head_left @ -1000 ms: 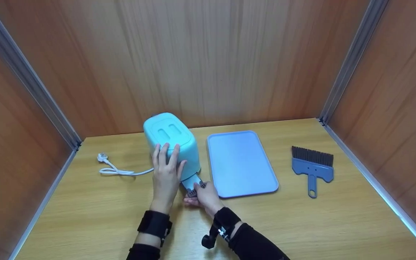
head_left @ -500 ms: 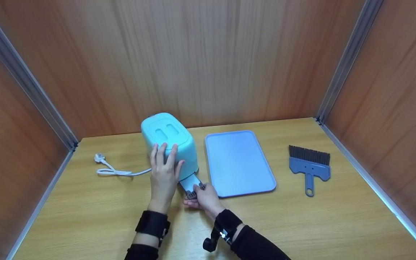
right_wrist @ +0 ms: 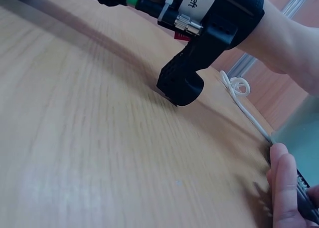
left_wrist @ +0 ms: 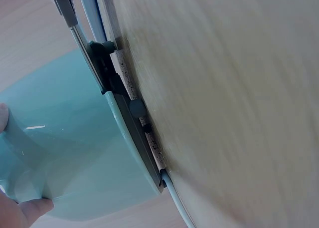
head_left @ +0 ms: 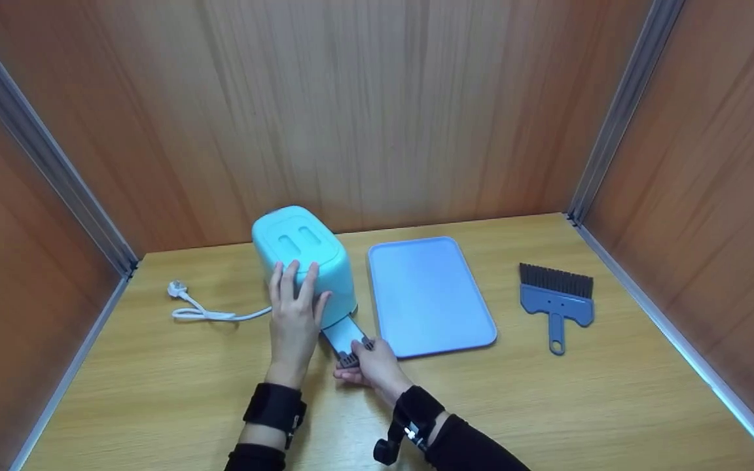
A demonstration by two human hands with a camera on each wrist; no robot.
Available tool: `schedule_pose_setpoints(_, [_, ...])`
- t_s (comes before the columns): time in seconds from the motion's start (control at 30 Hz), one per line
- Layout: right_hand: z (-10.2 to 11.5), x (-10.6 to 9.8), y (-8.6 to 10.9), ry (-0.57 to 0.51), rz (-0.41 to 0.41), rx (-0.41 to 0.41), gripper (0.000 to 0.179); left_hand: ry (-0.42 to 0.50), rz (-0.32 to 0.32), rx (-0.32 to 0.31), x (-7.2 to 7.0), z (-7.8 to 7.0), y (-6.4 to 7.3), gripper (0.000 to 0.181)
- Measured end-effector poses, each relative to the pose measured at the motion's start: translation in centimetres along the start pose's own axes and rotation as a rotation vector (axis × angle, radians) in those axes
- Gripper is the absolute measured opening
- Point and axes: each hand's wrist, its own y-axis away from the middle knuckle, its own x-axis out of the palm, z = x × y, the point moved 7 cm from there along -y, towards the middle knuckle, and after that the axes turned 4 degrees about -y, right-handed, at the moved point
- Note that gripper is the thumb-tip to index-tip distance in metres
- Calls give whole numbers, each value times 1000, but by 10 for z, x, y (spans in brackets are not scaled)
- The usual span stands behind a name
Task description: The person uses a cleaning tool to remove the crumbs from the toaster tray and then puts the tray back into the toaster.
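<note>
A turquoise toaster [head_left: 338, 281] with two oval recesses on its top stands left of the middle of the table. My left hand [head_left: 293, 327] rests on its near side and top edge, fingers spread and fairly straight. From the toaster's base juts a flat, pale crumb tray [head_left: 344, 335] with grey end pieces. My right hand [head_left: 380, 367] pinches the tray's outer end, thumb above and fingers below. In the left wrist view the tray [left_wrist: 85, 53] sticks out from the toaster's dark underside. The right wrist view shows the right fingers [right_wrist: 285, 188] under the tray's end.
A blue flat tray [head_left: 432, 297] lies just right of the toaster. Farther right lies a blue hand brush [head_left: 557, 302] with dark bristles. The toaster's white cord and plug [head_left: 177, 288] lie to the left. Wooden panels [head_left: 377, 118] stand at the back and both sides.
The crumb tray has slid farther out of the toaster, towards me, with my right hand still pinching it. My left hand stays on the toaster. The head view has shifted slightly.
</note>
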Motion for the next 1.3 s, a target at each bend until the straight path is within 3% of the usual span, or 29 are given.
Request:
schedule_pose_setpoints(0.6, [-4, -3, 7, -31, 14, -3, 21, 6, 5, -12, 0, 0, 0, 57])
schedule_pose_setpoints(0.83, [-5, -5, 14, -7, 35, 10, 26, 4, -30, 22, -3, -1, 0, 56])
schedule_pose_setpoints(1.3, [-9, -12, 26, -14, 39, 9, 22, 13, -6, -4, 0, 0, 0, 57])
